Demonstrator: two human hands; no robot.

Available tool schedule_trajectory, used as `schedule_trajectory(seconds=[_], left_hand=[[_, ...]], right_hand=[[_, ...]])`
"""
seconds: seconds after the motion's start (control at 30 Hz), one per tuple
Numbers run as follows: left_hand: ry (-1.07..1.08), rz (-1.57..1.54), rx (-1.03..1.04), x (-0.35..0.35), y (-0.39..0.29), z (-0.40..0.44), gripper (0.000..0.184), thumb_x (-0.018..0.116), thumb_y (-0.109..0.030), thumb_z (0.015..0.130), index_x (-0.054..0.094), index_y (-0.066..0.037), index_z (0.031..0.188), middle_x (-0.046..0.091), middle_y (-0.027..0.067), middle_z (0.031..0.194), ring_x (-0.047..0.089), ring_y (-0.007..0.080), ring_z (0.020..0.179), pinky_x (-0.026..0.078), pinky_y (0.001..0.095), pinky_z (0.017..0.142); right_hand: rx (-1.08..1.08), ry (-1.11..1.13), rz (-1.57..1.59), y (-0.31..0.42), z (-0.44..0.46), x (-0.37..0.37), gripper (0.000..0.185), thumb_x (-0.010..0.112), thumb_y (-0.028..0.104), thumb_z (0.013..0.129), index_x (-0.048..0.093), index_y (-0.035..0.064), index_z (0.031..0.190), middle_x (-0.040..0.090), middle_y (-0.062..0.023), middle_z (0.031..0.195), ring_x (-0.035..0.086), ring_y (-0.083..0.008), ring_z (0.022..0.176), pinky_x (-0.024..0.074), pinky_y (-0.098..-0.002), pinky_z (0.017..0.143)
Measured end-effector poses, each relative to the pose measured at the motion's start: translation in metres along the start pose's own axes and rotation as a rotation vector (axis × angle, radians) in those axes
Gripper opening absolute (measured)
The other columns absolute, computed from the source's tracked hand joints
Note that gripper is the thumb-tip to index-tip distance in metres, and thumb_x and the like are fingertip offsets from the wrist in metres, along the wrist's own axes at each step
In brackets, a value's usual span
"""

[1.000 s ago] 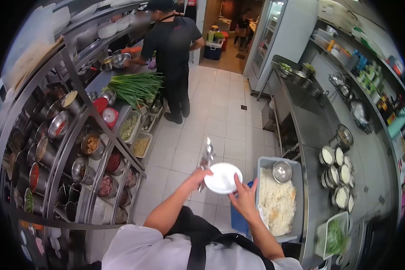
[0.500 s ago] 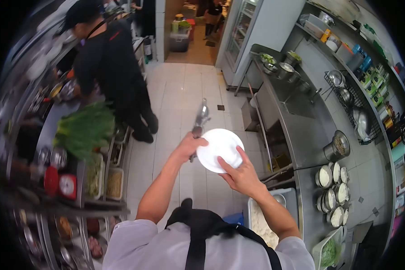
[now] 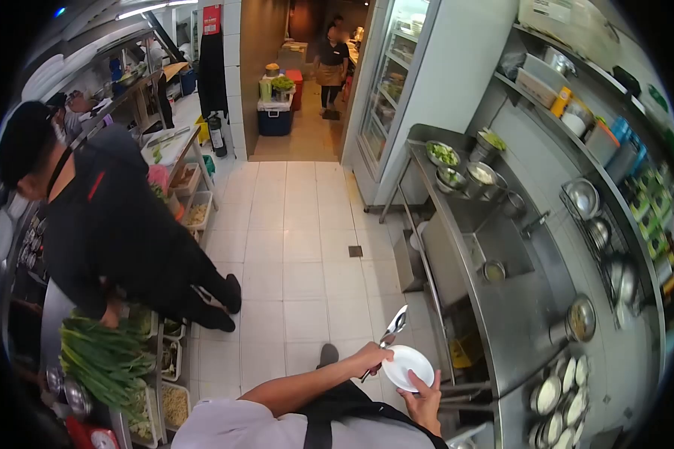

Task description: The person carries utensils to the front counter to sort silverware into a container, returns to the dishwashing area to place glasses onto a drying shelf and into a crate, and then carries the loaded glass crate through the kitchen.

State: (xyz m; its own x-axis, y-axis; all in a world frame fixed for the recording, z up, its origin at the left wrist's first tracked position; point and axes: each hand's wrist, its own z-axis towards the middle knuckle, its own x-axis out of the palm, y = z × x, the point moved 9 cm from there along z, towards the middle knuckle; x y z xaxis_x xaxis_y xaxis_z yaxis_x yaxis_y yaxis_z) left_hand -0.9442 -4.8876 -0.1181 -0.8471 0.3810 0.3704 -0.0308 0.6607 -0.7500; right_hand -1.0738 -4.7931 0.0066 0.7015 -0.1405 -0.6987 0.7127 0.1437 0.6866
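Observation:
A small round white plate (image 3: 410,365) is held low in front of me, to the right of my body. My right hand (image 3: 424,404) grips its near right edge, the thumb lying over the top. My left hand (image 3: 370,360) is closed around a shiny metal utensil (image 3: 396,323) with a broad, spoon-like end pointing up and away; I cannot tell whether it is a spoon or tongs. The fingers of that hand also meet the plate's left rim. Nothing lies on the plate.
A co-worker in black (image 3: 120,209) stands at the left counter beside green onions (image 3: 105,355). On the right runs a steel counter (image 3: 475,329) with a sink (image 3: 502,251) and bowls of white food (image 3: 547,394). A fridge (image 3: 434,97) and a doorway with another person (image 3: 332,67) lie ahead.
My view has tilted up and shifted, showing more of the doorway. The plate and both hands now appear lower and further right. The co-worker appears further left, one hand at the green onions.

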Motion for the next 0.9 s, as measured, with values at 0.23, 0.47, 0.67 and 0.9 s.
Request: schedule_trajectory(seconds=[0.23, 0.47, 0.67, 0.9], left_hand=[[-0.229, -0.265, 0.193, -0.171, -0.169, 0.071, 0.026, 0.066, -0.022, 0.075, 0.064, 0.001, 0.086, 0.060, 0.0059, 0.066, 0.054, 0.0140, 0.049, 0.037, 0.0272, 0.039], [-0.505, -0.574, 0.521, -0.338, -0.335, 0.030, 0.021, 0.065, -0.020, 0.078, 0.060, -0.001, 0.085, 0.055, 0.0035, 0.062, 0.044, 0.0095, 0.043, 0.033, 0.0273, 0.038], [-0.394, -0.680, 0.403, -0.484, -0.396, 0.103, 0.032, 0.065, -0.036, 0.086, 0.052, -0.009, 0.071, 0.030, -0.0061, 0.049, 0.026, 0.0065, 0.038, 0.028, 0.0264, 0.038], [-0.613, -0.131, -0.136, -0.686, -0.300, 0.269, 0.058, 0.061, -0.057, 0.085, 0.059, -0.002, 0.067, 0.039, 0.0031, 0.044, 0.039, 0.0174, 0.034, 0.037, 0.0348, 0.037]], right_hand=[[-0.550, 0.120, 0.058, 0.062, 0.281, 0.059, 0.046, 0.088, 0.024, 0.060, 0.073, 0.0143, 0.103, 0.070, -0.0154, 0.102, 0.061, -0.0393, 0.107, 0.0239, -0.0558, 0.114], [-1.192, 0.217, 0.140, 0.217, 0.501, 0.149, 0.037, 0.087, 0.025, 0.060, 0.073, 0.0148, 0.092, 0.069, -0.0113, 0.077, 0.068, -0.0280, 0.076, 0.0372, -0.0512, 0.105], [-0.894, 0.206, 0.243, 0.213, 0.653, 0.268, 0.025, 0.087, 0.026, 0.063, 0.074, 0.0118, 0.079, 0.062, -0.0062, 0.057, 0.061, -0.0148, 0.052, 0.0492, -0.0351, 0.065], [0.294, 0.291, -0.144, -0.141, 0.743, 0.368, 0.049, 0.074, 0.050, 0.073, 0.071, 0.0014, 0.078, 0.062, -0.0181, 0.063, 0.062, -0.0251, 0.054, 0.0487, -0.0406, 0.055]])
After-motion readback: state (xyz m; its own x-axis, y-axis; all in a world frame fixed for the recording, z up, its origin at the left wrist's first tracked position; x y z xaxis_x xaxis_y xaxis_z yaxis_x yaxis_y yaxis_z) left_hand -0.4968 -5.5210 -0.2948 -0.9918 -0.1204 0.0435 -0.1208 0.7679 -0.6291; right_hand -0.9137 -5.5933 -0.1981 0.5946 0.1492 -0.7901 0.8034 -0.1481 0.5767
